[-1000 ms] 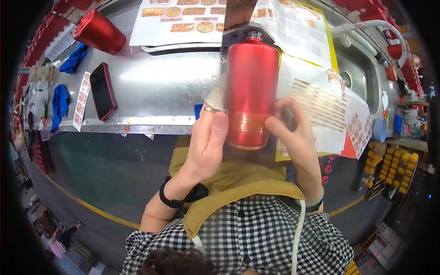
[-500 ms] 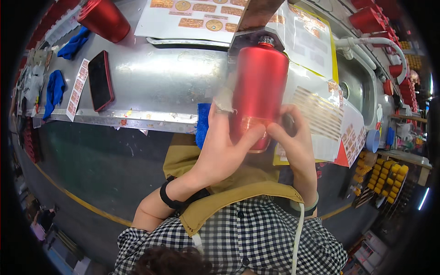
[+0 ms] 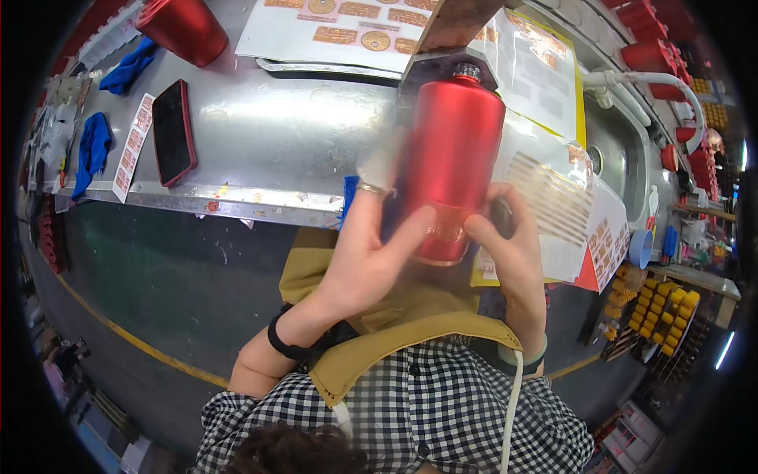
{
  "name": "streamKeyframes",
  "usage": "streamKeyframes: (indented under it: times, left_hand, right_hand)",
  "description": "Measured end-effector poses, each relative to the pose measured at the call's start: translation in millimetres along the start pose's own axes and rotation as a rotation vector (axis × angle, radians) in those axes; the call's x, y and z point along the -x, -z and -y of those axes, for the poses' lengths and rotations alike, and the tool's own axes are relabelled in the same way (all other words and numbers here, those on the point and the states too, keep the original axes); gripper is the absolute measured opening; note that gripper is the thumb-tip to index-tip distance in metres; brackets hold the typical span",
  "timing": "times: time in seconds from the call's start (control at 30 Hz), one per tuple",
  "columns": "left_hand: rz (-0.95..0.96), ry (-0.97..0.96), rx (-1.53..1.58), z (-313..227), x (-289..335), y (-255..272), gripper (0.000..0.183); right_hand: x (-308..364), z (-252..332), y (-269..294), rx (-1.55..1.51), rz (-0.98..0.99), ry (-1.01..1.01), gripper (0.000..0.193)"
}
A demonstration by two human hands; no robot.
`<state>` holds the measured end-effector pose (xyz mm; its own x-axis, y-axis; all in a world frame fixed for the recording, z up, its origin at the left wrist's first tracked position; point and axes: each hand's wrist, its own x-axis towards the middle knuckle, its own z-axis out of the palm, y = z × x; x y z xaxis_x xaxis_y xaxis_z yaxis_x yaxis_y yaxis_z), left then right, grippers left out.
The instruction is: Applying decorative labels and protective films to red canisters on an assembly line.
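A red bottle (image 3: 452, 162) is held up in both hands above the near edge of the metal surface (image 3: 268, 142), clear of it, in front of the chest. The left hand (image 3: 371, 253) is wrapped around the lower left side, thumb laid across the front near the base; the right hand (image 3: 513, 261) is closed on the lower right, its fingers (image 3: 483, 231) pressed onto the wall just above the bottom rim. So both sets of fingers are clenched on the bottle, none released. The long axis runs almost straight away from the body, tilted slightly right at the top; the threaded neck (image 3: 466, 73) points away toward the label sheets (image 3: 339, 24), the base points back at the apron. Step in hand, as judged: something is being pressed or smoothed onto the lower wall, probably a sticker, though the patch under the thumbs is too blurred to confirm. Next move would likely call for firm thumb pressure along the wall with the bottle kept steady. A phone (image 3: 172, 130) lies on the surface to the left, well apart.
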<state>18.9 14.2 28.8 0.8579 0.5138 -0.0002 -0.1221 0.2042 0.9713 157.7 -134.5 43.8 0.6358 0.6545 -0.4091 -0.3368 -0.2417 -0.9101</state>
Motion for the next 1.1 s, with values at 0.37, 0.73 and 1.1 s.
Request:
streamKeyframes:
  times: [0.37,0.73,1.1]
  left_hand:
    - [0.099,0.197,0.163,-15,-18,29,0.087]
    - [-0.017,0.161,-0.167,-31,-3,12,0.093]
    - [-0.089,0.192,-0.122,-26,4,1,0.053]
  right_hand:
    - [1,-2,-1,0.002,-0.009,0.003,0.043]
    - [2,-5,-2,0.080,-0.035,0.057,0.045]
    - [7,4,-20,0.145,-0.059,0.118,0.056]
